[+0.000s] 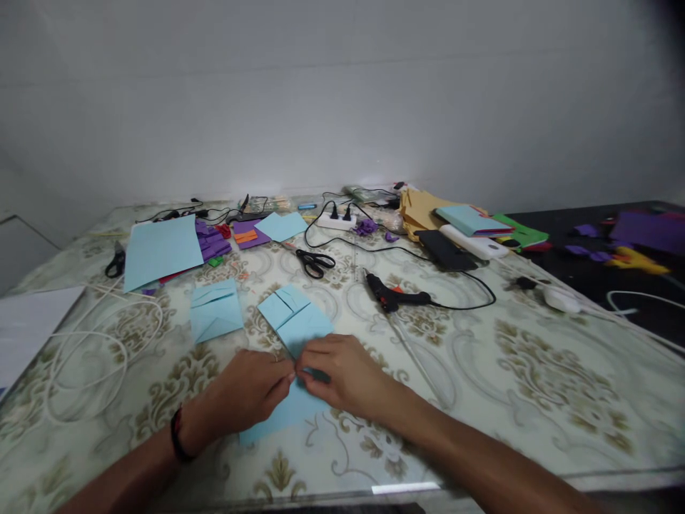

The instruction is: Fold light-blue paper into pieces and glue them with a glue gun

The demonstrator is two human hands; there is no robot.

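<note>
In the head view, my left hand (251, 389) and my right hand (342, 371) meet over a light blue sheet of paper (286, 414). Both are closed, thumbs and fingertips pinched together at the paper's upper part, and my fingers cover the spot they grip. Just beyond them lies a folded blue paper (305, 321) with strip-like flaps, partly behind my right hand. Left of it is a second folded blue paper (217, 310) with a triangular fold. A black glue gun (393, 293) rests on its side to the right, nozzle pointing away.
Black scissors (315, 263) lie farther back, near a white power strip (336, 220) with two plugs. Blue sheets (163, 250) and purple paper pieces (211, 241) are at back left. A white cable (88, 385) coils at left. A black phone (445, 250) sits at right.
</note>
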